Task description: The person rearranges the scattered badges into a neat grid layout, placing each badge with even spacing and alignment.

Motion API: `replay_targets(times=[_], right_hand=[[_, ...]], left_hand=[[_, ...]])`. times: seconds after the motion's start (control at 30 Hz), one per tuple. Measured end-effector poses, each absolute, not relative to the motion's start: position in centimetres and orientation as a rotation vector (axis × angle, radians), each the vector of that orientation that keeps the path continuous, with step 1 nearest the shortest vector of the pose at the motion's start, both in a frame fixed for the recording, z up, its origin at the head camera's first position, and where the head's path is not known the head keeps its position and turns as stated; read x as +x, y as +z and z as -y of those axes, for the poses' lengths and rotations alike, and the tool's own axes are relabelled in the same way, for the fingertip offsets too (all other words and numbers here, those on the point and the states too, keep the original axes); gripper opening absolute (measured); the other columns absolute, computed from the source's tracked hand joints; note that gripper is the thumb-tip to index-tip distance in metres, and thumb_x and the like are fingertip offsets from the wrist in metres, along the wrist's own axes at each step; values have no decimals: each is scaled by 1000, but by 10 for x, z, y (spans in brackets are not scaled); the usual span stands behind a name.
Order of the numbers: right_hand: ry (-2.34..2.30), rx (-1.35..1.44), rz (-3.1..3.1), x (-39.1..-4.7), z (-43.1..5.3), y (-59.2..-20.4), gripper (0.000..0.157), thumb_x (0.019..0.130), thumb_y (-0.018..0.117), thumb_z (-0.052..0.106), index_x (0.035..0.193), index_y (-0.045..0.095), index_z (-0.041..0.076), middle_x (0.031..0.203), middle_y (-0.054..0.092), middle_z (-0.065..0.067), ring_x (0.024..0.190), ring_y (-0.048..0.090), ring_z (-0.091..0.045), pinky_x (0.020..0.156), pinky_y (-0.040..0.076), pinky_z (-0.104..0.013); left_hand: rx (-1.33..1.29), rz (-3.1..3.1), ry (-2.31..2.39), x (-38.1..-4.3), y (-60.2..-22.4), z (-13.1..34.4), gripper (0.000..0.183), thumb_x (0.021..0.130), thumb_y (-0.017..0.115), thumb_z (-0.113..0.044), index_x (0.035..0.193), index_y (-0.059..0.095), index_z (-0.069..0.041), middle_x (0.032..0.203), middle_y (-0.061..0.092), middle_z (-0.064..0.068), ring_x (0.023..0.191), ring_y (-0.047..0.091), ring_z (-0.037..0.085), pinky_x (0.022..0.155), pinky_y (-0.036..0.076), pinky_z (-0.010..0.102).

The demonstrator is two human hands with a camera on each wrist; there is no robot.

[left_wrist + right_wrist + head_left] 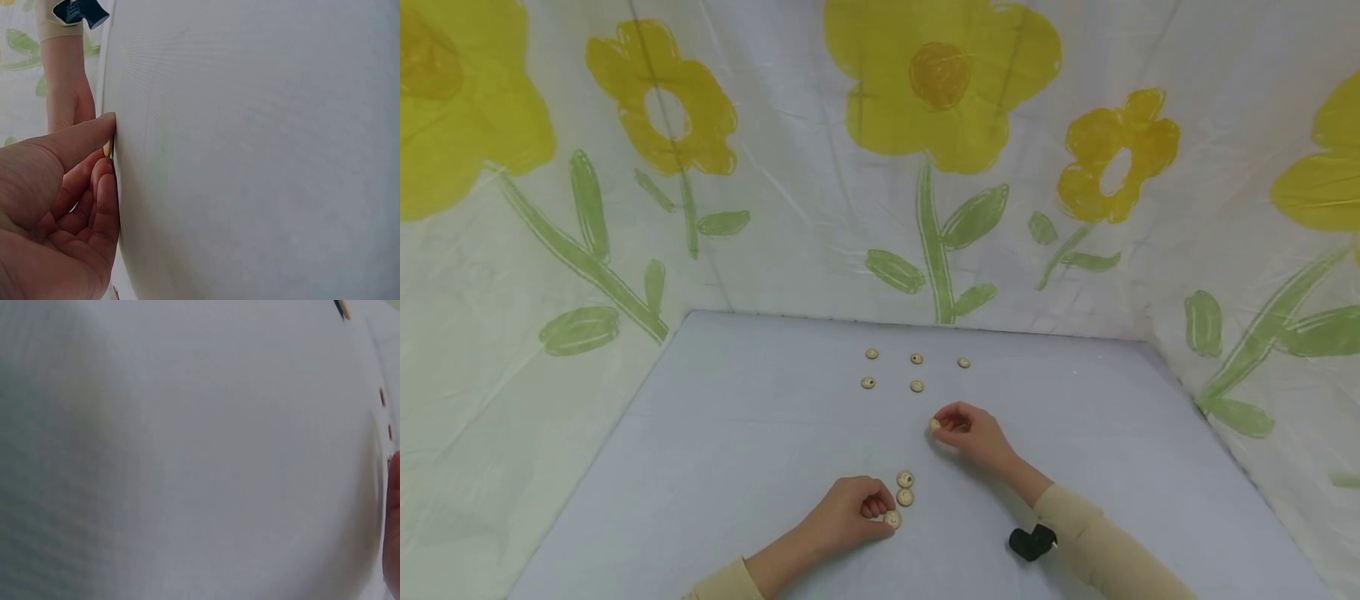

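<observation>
My left hand point(848, 514) pinches a small round wooden disc point(892, 518) between thumb and fingers, low over the table near its front. In the left wrist view, only a thin edge of this disc point(108, 149) shows beside the thumb tip. Two more discs with dark marks, an upper one point(906, 479) and a lower one point(906, 497), lie just beyond the left fingers, close together. Farther forward and to the right, my right hand point(973, 435) holds another wooden disc point(934, 425) at its fingertips. Only a sliver of the right hand point(392, 531) enters the right wrist view.
Toward the back of the pale table point(737, 417), several wooden discs lie in two rows, among them a left one point(872, 353) and a right one point(964, 362). A black wrist camera point(1032, 542) sits by the right sleeve. A flowered cloth point(790, 208) hangs around the table.
</observation>
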State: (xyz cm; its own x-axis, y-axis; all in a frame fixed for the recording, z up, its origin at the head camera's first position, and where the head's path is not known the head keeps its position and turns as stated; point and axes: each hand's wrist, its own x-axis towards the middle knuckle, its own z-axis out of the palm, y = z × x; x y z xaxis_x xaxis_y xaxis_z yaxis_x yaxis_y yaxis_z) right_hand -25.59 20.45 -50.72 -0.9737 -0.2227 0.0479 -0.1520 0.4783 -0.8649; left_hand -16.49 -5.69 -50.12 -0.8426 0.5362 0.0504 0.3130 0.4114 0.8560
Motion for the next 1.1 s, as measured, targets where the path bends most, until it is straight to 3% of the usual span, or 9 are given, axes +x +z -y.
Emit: replay_targets(times=[0.3,1.1], right_hand=[[-1495,-252,-2686,-266,-212,-509,21,82,78,17,101,69,11,85,64,0,80,59,-15,71,49,-26],[-1468,-129,-2768,-286,-232,-506,27,83,78,20,106,68,9,90,65,-3,84,59,-17,69,48,-27]], left_hand=[[710,-2416,1411,-165,-504,57,19,74,82,-9,87,67,-11,75,56,-8,69,52,3,64,46,20],[715,-2432,1394,-165,-503,58,20,74,82,-9,87,67,-11,75,56,-8,69,51,4,63,45,20]])
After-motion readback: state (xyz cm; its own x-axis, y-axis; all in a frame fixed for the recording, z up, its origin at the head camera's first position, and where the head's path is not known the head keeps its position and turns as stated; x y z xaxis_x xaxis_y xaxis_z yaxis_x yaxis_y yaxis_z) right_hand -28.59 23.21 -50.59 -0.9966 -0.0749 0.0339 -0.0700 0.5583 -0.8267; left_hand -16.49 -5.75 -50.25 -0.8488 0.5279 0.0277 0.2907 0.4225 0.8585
